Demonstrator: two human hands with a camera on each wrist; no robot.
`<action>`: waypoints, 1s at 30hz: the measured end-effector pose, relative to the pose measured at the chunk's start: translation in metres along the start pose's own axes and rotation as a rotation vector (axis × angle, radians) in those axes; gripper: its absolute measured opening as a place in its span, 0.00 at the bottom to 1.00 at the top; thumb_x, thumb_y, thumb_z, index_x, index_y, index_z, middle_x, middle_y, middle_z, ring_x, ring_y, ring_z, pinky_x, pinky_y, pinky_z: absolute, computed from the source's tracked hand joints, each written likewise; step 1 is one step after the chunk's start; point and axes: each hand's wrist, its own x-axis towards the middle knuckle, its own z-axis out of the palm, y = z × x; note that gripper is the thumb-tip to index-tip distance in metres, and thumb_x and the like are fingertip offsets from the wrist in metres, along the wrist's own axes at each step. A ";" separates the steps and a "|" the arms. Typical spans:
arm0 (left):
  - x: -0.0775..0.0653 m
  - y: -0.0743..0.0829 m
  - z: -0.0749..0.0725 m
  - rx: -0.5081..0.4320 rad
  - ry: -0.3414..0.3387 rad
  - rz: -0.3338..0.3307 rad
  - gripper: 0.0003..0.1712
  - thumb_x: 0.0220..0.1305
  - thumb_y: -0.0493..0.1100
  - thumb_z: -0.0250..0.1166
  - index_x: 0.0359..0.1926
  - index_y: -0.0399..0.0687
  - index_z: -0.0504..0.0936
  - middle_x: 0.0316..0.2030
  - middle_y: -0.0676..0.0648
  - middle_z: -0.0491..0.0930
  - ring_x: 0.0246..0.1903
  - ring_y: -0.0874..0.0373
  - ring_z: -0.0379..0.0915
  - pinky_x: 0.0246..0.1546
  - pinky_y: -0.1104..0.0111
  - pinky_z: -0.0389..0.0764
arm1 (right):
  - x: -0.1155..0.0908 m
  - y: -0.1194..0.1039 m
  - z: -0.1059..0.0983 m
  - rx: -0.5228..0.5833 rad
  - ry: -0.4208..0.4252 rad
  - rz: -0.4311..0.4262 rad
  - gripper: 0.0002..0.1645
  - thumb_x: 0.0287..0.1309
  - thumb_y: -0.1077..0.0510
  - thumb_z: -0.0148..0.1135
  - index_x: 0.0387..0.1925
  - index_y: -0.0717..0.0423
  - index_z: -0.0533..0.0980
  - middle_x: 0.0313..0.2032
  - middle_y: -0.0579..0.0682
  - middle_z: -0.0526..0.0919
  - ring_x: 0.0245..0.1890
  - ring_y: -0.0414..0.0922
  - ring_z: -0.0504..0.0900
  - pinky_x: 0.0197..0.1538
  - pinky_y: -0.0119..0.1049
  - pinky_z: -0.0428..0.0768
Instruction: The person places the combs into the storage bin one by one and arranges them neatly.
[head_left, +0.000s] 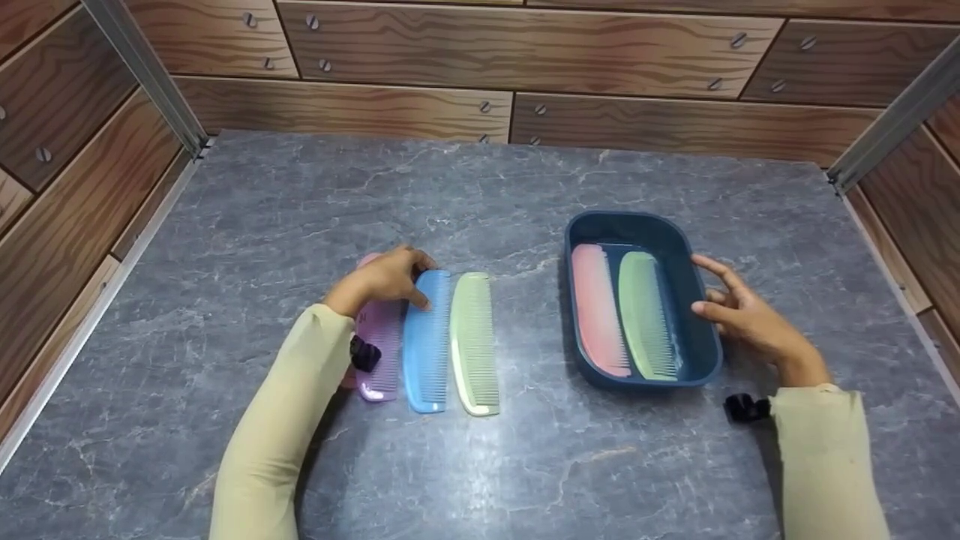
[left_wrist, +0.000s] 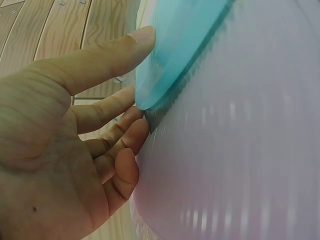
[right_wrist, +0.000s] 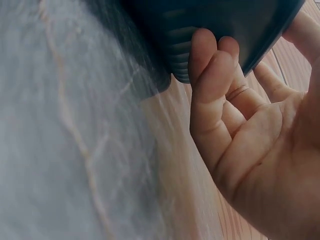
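My left hand [head_left: 386, 276] is at the far end of a blue comb [head_left: 429, 341], thumb on its upper face and fingers at its edge. In the left wrist view the thumb and fingers pinch the comb's tip [left_wrist: 162, 75]. Under that wrist lies a purple comb [head_left: 381, 352]; a pink comb [head_left: 349, 381], mostly hidden, peeks out beside it. To the right of the blue one is a light green comb [head_left: 474, 345]. My right hand [head_left: 750, 322] touches the outer right side of a dark blue tub [head_left: 709, 352], its fingers bent loosely against the wall.
Inside the tub a pink comb [head_left: 598, 311] and a green comb [head_left: 645, 315] lie side by side. The grey marbled tabletop [head_left: 525, 465] is bordered by wood-patterned panels [head_left: 525, 45] at the back and sides, with metal corner posts [head_left: 146, 71].
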 end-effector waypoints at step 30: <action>0.010 0.007 -0.003 0.034 -0.101 -0.018 0.28 0.50 0.40 0.72 0.53 0.34 0.77 0.42 0.44 0.76 0.37 0.57 0.65 0.43 0.66 0.72 | 0.001 0.003 0.000 0.020 -0.003 -0.009 0.41 0.68 0.68 0.48 0.74 0.41 0.46 0.47 0.45 0.81 0.39 0.37 0.83 0.38 0.34 0.84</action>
